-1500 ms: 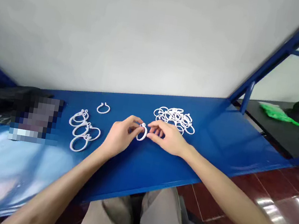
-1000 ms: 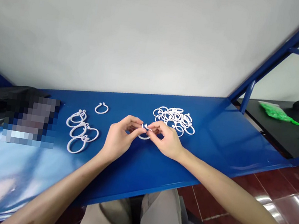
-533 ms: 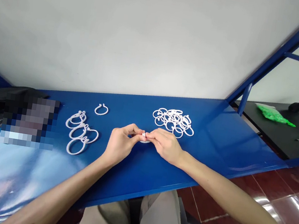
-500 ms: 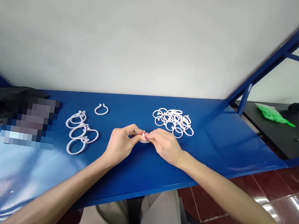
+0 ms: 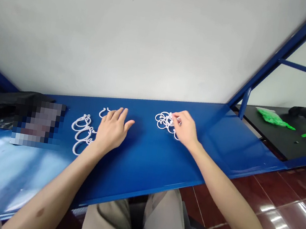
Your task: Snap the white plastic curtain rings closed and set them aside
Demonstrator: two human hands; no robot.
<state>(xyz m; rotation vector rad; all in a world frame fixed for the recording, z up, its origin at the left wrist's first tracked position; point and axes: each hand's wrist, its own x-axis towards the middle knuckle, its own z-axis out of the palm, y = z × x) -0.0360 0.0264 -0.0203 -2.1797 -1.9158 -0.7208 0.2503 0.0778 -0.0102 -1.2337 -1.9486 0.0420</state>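
Observation:
My left hand (image 5: 113,127) lies palm down with fingers spread, above the white plastic rings on the left. Part of one open ring (image 5: 102,113) with small knobbed ends shows behind its fingers; whether the hand touches it, I cannot tell. Beside my left wrist lies a loose cluster of similar rings (image 5: 77,126), partly covered by the hand and forearm. Over on the right, my right hand (image 5: 185,127) reaches into a heap of white rings (image 5: 162,125). Its thumb and forefinger are pinched at a ring in the heap, and the hand hides the heap's right side.
All this lies on a blue table (image 5: 140,159) against a pale wall (image 5: 153,41). A black plastic bag (image 5: 0,106) is at the far left. Blue frame bars (image 5: 274,60) slope up on the right, past which a dark table (image 5: 271,137) holds bright green pieces (image 5: 274,117).
My hands have come apart from the middle, where they held a white ring. The left moved left and opened over the left rings; the right moved up and right to the heap.

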